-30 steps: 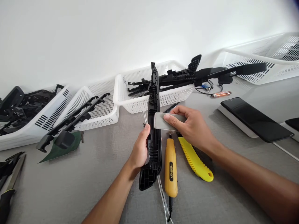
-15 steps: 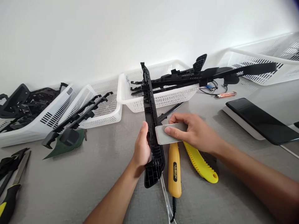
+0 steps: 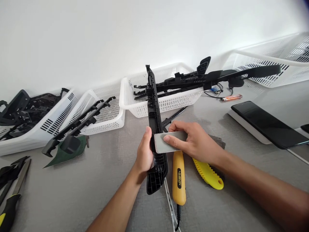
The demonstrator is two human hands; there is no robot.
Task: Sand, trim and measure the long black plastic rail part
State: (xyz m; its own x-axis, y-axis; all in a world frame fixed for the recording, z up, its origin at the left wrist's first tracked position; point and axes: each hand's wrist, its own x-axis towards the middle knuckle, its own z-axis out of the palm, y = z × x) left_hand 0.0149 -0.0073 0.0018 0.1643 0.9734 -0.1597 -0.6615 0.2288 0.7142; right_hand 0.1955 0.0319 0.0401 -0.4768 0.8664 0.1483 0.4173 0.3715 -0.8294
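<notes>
– Hands first: what has each got?

– Left hand [image 3: 145, 154] is wrapped around a long black plastic trim piece [image 3: 154, 122], fingers closed on its lower half, thumb up along the near edge. The piece stands nearly upright above the grey table [image 3: 96, 187], its ribbed lower end near the wrist and its top reaching in front of the middle white basket [image 3: 169, 100].

– And the right?

– Right hand [image 3: 195, 141] pinches a flat grey block [image 3: 166, 142] – index finger laid across its face, thumb behind – and presses its end against the side of the trim piece, just above the left thumb.

– What lies underneath?

– A yellow cutter [image 3: 179, 180] with a black label, flat on the table just right of the trim piece's lower end, and beside it a brighter yellow toothed tool [image 3: 208, 174], partly under the right wrist. A thin white cable [image 3: 170, 206] runs toward the bottom edge.

– Further out?

– The middle basket holds more black trim parts [image 3: 193, 80], some sticking out over its right rim. Left of it, a second white basket [image 3: 103, 112] with a black strip leaning out onto a dark green sheet [image 3: 65, 154]; a third basket [image 3: 29, 129] at the far left is full of black parts. On the right, a dark phone [image 3: 267, 124] rests on a white slab – another white basket [image 3: 277, 64] behind it.
</notes>
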